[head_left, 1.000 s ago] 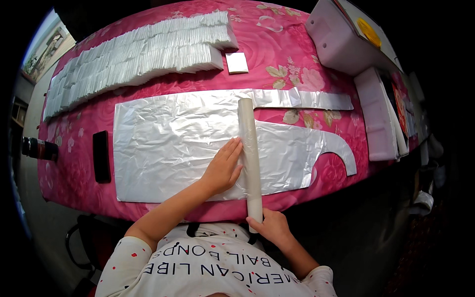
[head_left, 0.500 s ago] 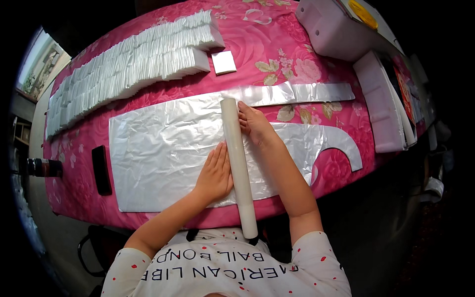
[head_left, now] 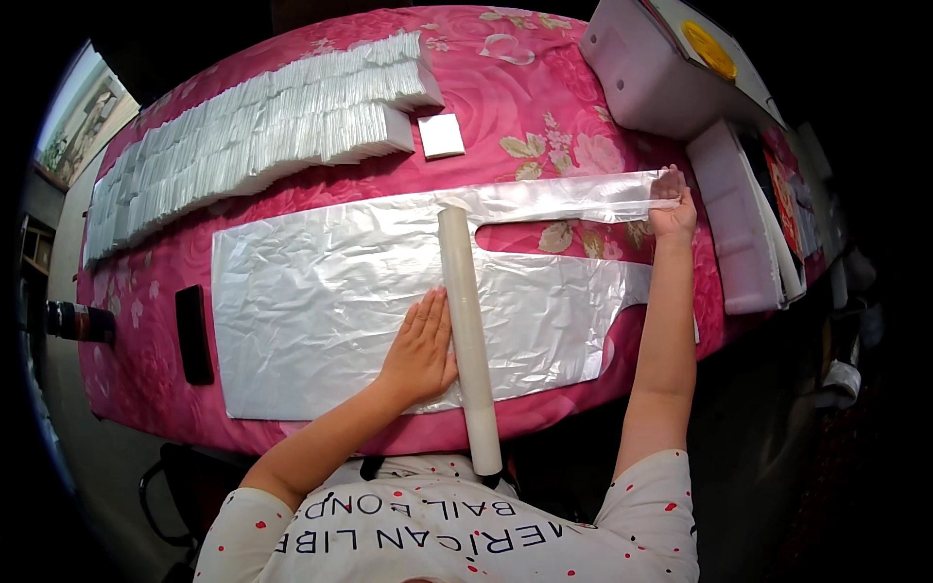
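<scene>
A thin, silvery-white plastic apron [head_left: 321, 311] lies flat and creased across the table, with a long strap along its far side. Across its middle rests a pale tube [head_left: 465, 330], whose near end sticks out past the table edge toward me. My left hand [head_left: 420, 347] lies flat on the plastic just left of the tube, fingers stretched and together. Far to the right, my right hand [head_left: 671, 206] has the end of the far strap at its fingers, which show partly through the film. My right forearm covers the curved right end of the plastic.
Rows of folded white packets [head_left: 253, 131] stand at the far left, with one square packet [head_left: 442, 136] beside them. A black phone [head_left: 194, 335] and a dark bottle [head_left: 80, 322] lie at left. White foam boxes [head_left: 646, 73] stand at right on the pink floral cloth.
My right hand has moved from beside the tube out to the right, to the end of the far strap. My left hand and the tube stay nearly in place.
</scene>
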`<state>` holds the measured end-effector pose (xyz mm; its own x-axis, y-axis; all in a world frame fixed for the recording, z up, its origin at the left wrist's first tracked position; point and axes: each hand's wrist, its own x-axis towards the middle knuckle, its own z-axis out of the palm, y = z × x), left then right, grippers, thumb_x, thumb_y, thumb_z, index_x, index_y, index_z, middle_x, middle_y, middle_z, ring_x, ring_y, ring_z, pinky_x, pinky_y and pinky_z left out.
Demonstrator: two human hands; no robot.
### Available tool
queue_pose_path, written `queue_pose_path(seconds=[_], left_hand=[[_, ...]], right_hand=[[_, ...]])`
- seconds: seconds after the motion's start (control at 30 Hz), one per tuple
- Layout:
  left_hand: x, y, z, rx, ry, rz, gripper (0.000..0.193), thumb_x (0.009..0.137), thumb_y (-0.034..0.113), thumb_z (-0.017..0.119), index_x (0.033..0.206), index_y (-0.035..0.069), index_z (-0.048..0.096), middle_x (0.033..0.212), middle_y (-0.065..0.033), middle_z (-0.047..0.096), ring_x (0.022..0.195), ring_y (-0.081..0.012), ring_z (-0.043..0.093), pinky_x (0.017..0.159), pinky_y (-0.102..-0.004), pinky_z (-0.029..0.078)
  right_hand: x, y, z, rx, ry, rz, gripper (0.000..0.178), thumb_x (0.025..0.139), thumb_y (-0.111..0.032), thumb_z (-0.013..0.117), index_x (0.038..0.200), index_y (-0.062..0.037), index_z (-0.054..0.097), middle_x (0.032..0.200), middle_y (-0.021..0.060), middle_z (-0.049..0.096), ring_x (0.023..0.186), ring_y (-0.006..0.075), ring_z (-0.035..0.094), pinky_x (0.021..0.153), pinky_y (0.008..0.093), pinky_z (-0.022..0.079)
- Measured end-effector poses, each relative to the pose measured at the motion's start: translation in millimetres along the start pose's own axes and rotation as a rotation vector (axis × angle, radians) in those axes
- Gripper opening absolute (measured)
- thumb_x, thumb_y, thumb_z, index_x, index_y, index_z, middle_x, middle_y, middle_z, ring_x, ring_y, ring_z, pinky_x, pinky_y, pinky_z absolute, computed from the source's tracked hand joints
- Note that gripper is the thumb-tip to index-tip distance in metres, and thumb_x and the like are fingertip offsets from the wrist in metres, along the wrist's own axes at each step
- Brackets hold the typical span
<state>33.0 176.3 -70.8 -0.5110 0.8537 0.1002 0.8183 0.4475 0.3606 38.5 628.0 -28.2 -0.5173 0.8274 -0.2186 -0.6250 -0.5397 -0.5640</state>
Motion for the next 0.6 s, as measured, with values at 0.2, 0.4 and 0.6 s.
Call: queue_pose_path(seconds=[0.2,0.4,0.6], left_hand=[[-1,-1,1,-0.021,0.014,-0.004,0.067,0.080,0.028,0.041,0.132,-0.014,0.027,0.141,-0.0274,0.024,0.134,-0.0362,0.019,0.111,-0.0422,0.012],[-1,-4,2,-0.234,0.201,0.114,0.066,0.080,0.023,0.042,0.131,-0.015,0.025,0.141,-0.0289,0.022,0.133,-0.0391,0.022,0.109,-0.0459,0.015],[-2,-8,12,-0.030,0.065,0.043,0.068,0.080,0.026,0.040,0.133,-0.013,0.024,0.142,-0.0278,0.022,0.134,-0.0372,0.021,0.110,-0.0447,0.015]], right_hand=[[-112,57,117,-0.259,-0.410,-0.122,0.031,0.097,-0.021,0.037,0.118,-0.0045,0.052,0.118,0.0109,0.056,0.106,0.0229,0.055,0.096,0.0361,0.042],[-299,232,146,-0.763,-1.037,-0.124,0.033,0.094,-0.021,0.046,0.118,-0.0003,0.053,0.119,0.0160,0.056,0.116,0.0226,0.049,0.093,0.0310,0.039],[-381,356,106,-1.084,-1.350,-0.028,0.036,0.087,-0.016,0.053,0.120,-0.0001,0.052,0.122,0.0210,0.051,0.124,0.0344,0.039,0.098,0.0383,0.036]])
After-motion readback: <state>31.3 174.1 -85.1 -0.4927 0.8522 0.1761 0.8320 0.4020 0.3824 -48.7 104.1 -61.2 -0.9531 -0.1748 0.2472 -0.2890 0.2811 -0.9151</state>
